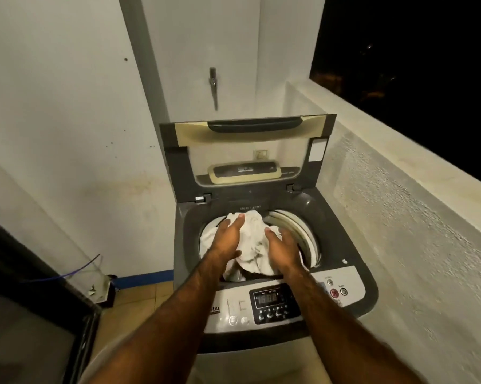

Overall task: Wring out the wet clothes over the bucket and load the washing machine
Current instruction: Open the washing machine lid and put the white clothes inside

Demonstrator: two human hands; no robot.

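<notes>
A grey top-loading washing machine (356,245) stands in front of me with its lid (247,151) raised upright. A crumpled white cloth (254,239) lies bunched in the drum opening. My left hand (229,236) presses on the cloth's left side with fingers stretched out flat. My right hand (282,246) rests on the cloth's right side, fingers extended and pointing down into the drum. The white drum rim (294,225) shows to the right of the cloth. No bucket is in view.
The control panel (274,303) with a lit display faces me at the machine's front edge. A concrete balcony ledge (400,167) runs along the right. A tap (213,81) juts from the wall behind. A dark frame (75,322) and a clear container (95,284) stand at the left.
</notes>
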